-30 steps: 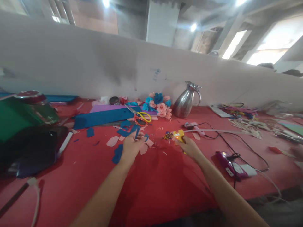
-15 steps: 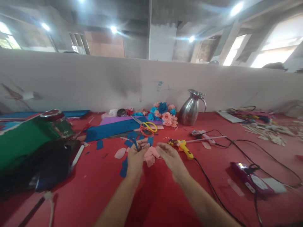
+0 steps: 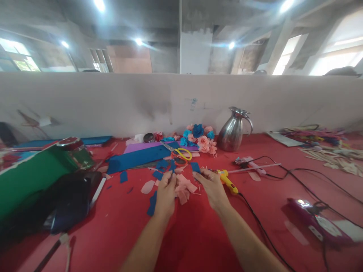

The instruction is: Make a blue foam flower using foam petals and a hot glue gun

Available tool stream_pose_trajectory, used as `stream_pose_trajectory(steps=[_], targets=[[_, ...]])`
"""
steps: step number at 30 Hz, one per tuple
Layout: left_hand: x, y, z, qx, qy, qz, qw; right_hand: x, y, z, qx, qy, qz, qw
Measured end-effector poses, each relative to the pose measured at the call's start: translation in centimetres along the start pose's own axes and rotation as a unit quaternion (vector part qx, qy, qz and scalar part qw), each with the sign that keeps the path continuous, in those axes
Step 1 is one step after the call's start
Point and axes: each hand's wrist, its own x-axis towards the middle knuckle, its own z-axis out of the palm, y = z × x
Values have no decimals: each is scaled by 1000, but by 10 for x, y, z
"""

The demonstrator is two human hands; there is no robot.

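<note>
My left hand (image 3: 166, 194) is closed in a pinch, with a narrow blue paper piece (image 3: 172, 165) standing up from its fingertips. Across from it, my right hand (image 3: 212, 189) pinches a flat blue paper piece (image 3: 195, 167) by its lower edge. The two hands are apart. Below and between them lie pink paper pieces (image 3: 184, 187) on the red table (image 3: 187, 234). More blue paper scraps (image 3: 152, 204) lie left of my left hand. Just beyond the hands rest scissors (image 3: 183, 153) with yellow handles. A yellow glue gun (image 3: 228, 182) lies right of my right hand.
Paper flowers (image 3: 202, 139) and a metal jug (image 3: 234, 130) stand at the back near the white partition (image 3: 113, 102). Blue sheets (image 3: 138, 156) lie left of them. Black cables (image 3: 255, 223) and a purple device (image 3: 314, 221) occupy the right, a dark bag (image 3: 73, 200) the left.
My right hand, which was open and empty, now holds a flat blue paper piece. My left hand keeps its blue piece, now more upright. The view has shifted slightly.
</note>
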Motion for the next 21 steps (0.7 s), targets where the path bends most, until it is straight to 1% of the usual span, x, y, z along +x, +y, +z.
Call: stream_pose_trajectory(steps=[3, 6, 8, 13, 17, 21], targets=[[1, 1, 0, -18, -47, -31, 998, 0, -6, -8, -29, -16, -2, 999], [-1, 6, 3, -57, -67, -66, 994, 0, -11, -10, -53, -19, -19, 998], [-1, 8, 4, -88, -70, -82, 990, -1, -13, -10, -64, -24, -20, 997], [2, 6, 0, -128, -61, -116, 983, -3, -16, -6, -68, -54, 18, 996], [3, 4, -3, -129, -68, -124, 982, -4, -16, -4, -70, -52, 36, 996], [3, 5, -1, -118, -62, -120, 984, -4, -15, -4, -81, -50, 37, 995]])
